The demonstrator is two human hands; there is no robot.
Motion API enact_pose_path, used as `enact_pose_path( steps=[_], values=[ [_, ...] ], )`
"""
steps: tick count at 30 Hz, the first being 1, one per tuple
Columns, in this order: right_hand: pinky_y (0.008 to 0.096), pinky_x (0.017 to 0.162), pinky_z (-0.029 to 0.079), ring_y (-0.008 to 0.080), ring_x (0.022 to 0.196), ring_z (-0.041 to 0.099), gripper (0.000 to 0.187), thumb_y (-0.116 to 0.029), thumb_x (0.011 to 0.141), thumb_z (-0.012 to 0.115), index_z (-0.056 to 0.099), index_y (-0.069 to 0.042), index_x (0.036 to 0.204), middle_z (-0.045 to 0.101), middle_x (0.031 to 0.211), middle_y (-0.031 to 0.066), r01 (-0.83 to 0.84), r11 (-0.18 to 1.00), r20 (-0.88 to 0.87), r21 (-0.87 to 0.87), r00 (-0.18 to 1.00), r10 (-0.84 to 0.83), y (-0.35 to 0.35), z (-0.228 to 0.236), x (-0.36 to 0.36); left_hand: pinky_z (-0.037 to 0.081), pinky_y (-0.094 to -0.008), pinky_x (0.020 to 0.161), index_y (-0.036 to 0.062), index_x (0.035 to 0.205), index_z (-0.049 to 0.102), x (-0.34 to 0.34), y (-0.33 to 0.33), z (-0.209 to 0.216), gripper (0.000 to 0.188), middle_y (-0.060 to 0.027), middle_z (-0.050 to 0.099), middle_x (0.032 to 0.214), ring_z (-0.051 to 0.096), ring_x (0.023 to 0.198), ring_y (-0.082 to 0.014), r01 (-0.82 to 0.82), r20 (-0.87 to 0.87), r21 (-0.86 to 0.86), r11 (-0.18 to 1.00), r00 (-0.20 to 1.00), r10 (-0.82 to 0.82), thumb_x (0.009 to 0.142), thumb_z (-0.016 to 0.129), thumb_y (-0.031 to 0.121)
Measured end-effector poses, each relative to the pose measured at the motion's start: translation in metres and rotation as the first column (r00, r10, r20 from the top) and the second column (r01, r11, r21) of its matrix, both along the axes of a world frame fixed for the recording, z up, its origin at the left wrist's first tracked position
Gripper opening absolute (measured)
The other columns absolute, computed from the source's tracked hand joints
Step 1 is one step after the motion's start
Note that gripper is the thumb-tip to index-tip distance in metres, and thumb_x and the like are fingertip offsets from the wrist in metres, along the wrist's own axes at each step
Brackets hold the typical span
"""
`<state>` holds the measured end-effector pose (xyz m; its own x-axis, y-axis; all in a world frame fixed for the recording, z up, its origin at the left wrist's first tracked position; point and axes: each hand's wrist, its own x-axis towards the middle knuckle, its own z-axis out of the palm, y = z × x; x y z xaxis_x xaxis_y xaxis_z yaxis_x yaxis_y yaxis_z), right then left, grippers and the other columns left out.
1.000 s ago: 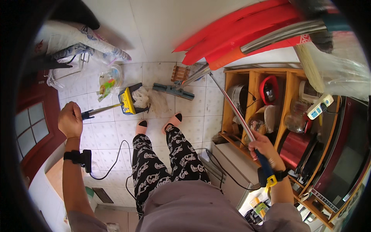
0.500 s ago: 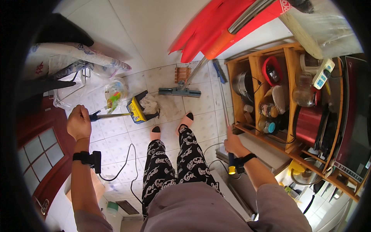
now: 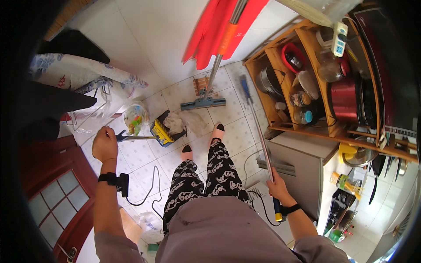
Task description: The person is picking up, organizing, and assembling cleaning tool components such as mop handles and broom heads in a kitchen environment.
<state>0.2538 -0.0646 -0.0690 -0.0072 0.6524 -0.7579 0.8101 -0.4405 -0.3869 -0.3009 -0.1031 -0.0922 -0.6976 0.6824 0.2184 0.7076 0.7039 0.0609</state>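
Note:
My left hand (image 3: 105, 143) is closed round the handle end of a long-handled dustpan (image 3: 162, 134), yellow and dark blue with comb teeth. Its pan rests on the tiled floor in front of my feet. Crumpled whitish plastic (image 3: 176, 123) lies in the pan's mouth, and thin see-through plastic (image 3: 195, 122) spreads on the floor beside it. In my right hand (image 3: 280, 189) is the long metal handle of a broom (image 3: 258, 127), gripped near its dark, yellow-tipped end. The blue broom head (image 3: 245, 87) is away toward the wall, left of the wooden shelf, slightly blurred.
A squeegee-like floor mop (image 3: 204, 103) stands beyond my feet, its pole rising before a red cloth (image 3: 210, 35). A wooden shelf (image 3: 322, 127) with pots and jars is at right. Plastic bags (image 3: 133, 115) and a red-brown door (image 3: 61, 188) are left. A cable (image 3: 151, 188) crosses the floor.
My view has shifted, so the shelf sits further left in it. My right hand has drawn the broom handle closer to my body. The left hand and dustpan have come slightly nearer.

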Motion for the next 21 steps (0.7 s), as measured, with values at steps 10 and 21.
enact_pose_path(
  steps=[10, 21],
  values=[
    [0.0357, 0.040, 0.046, 0.0266, 0.047, 0.058, 0.065, -0.004, 0.072, 0.045, 0.019, 0.004, 0.131, 0.057, 0.068, 0.0226, -0.157, 0.986, 0.056, -0.062, 0.985, 0.160, -0.051, -0.070, 0.021, 0.043, -0.0407, 0.050, 0.0092, 0.065, 0.057, 0.047, -0.027, 0.022, 0.033, -0.0067, 0.059, 0.065, 0.057, 0.058, -0.0282, 0.045, 0.077, -0.063, 0.997, 0.996, -0.041, 0.084, 0.043, 0.033],
    [0.0306, 0.039, 0.045, 0.0185, 0.040, 0.052, 0.061, -0.005, 0.075, 0.046, 0.026, -0.005, 0.132, 0.054, 0.062, 0.0126, 0.127, 0.991, -0.075, -0.032, 0.989, -0.129, -0.136, 0.039, 0.044, 0.043, -0.0434, 0.056, 0.0114, 0.076, 0.060, 0.050, -0.053, 0.040, 0.040, -0.0106, 0.062, 0.075, 0.058, 0.067, -0.0330, 0.030, 0.222, -0.134, 0.991, 0.975, 0.000, 0.086, 0.037, 0.042]
  ],
)
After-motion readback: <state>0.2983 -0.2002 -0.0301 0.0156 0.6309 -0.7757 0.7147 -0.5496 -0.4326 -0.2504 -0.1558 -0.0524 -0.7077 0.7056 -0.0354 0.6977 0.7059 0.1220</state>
